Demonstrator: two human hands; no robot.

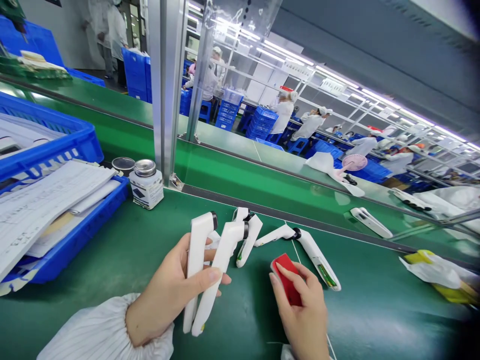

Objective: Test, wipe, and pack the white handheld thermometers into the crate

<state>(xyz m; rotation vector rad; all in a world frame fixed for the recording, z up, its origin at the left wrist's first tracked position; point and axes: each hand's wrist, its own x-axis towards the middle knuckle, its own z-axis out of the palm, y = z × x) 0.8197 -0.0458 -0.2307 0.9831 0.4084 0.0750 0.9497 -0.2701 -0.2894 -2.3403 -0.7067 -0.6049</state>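
Observation:
My left hand [168,295] is closed around two white handheld thermometer-like devices [210,265], held upright side by side above the green table [375,310]. My right hand [302,310] grips a small red block [287,277] between fingers and thumb. Just beyond my hands, three more white devices lie on the table: one [249,235] behind the held pair, one [275,234] pointing left, one [318,257] with a green-lit screen slanting right.
A blue crate [71,240] with papers sits at left, next to a small labelled bottle [146,184] and its lid [123,164]. An aluminium post [165,90] stands behind. Another white device [371,222] and a pink fan [352,164] lie farther right. A yellow-white bag [438,272] is at right. Other workers sit beyond.

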